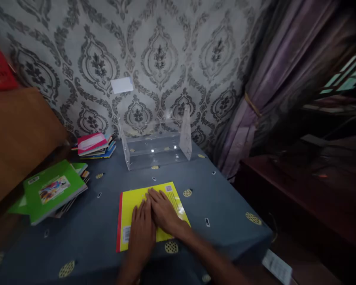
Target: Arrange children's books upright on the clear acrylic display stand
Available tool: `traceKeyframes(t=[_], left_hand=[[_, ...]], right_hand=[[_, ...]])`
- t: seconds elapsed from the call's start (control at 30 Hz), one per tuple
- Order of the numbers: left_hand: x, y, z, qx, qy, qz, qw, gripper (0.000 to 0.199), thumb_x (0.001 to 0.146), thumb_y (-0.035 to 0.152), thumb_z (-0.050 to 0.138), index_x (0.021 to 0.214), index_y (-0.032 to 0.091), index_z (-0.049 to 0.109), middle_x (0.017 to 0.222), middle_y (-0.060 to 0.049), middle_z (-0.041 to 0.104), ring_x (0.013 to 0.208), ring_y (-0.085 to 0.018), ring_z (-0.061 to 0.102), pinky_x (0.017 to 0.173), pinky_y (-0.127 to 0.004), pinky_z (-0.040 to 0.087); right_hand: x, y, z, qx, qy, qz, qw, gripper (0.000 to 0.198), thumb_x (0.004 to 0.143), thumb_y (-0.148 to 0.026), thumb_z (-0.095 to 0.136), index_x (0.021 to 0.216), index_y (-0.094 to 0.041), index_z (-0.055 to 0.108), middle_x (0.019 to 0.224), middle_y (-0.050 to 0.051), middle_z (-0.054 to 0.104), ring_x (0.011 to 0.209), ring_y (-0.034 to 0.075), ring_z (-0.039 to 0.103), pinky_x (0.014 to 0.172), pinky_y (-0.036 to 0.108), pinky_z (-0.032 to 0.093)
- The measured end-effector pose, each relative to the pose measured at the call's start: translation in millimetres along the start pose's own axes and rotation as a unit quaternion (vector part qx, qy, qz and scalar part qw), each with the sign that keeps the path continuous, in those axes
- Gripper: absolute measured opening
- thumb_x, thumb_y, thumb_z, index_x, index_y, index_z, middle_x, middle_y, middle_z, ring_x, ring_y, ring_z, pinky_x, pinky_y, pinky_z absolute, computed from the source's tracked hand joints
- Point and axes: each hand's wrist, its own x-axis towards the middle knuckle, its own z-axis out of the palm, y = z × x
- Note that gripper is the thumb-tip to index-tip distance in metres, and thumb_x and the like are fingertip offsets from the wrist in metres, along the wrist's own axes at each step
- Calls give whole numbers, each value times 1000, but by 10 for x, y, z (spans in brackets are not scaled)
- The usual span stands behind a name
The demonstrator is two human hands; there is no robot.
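Note:
A yellow book [127,206] with a red spine lies flat on the cloth-covered table [95,233], close to the front edge. Both hands rest on its cover, side by side and touching. My left hand [142,227] lies with fingers stretched out over the lower middle. My right hand [163,209] is laid flat across the centre, its fingers angled up and to the left. Neither hand grips anything. A barcode and a printed code square show on the cover. Behind the book stands a clear acrylic rack [185,134] with upright side panels.
On the left lies a stack of books topped by a green book [56,190]; behind it is a smaller pile with a pink book [91,143] on top. A brown box-like piece [20,134] stands far left. A tied purple curtain [249,103] hangs right, near dark red furniture [284,190].

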Motion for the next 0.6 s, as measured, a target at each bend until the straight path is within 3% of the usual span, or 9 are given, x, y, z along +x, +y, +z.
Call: traceKeyframes(t=[0.2, 0.4, 0.6], left_hand=[[26, 11, -205, -38, -41, -15, 998, 47, 99, 16, 35, 146, 10, 42, 148, -17, 57, 143, -27, 48, 119, -52, 38], [21, -4, -210, -66, -42, -15, 997, 47, 96, 17, 38, 142, 13, 46, 145, -17, 59, 142, -27, 48, 118, -52, 37], [95, -21, -297, -83, -50, -9, 995, 44, 92, 14, 42, 135, 17, 52, 138, -14, 61, 135, -27, 51, 115, -51, 39]], right_hand=[[9, 46, -181, -5, -31, -12, 999, 48, 102, -27, 47, 148, -12, 50, 158, 18, 44, 149, 28, 37, 124, 53, 23], [-21, 108, -137, -25, 3, 82, 996, 62, 97, -45, 55, 150, -14, 48, 162, 23, 35, 153, 33, 28, 123, 53, 19], [-27, 98, -148, -32, 9, 92, 995, 58, 97, -41, 53, 149, -15, 50, 160, 22, 39, 152, 31, 32, 123, 50, 19]])
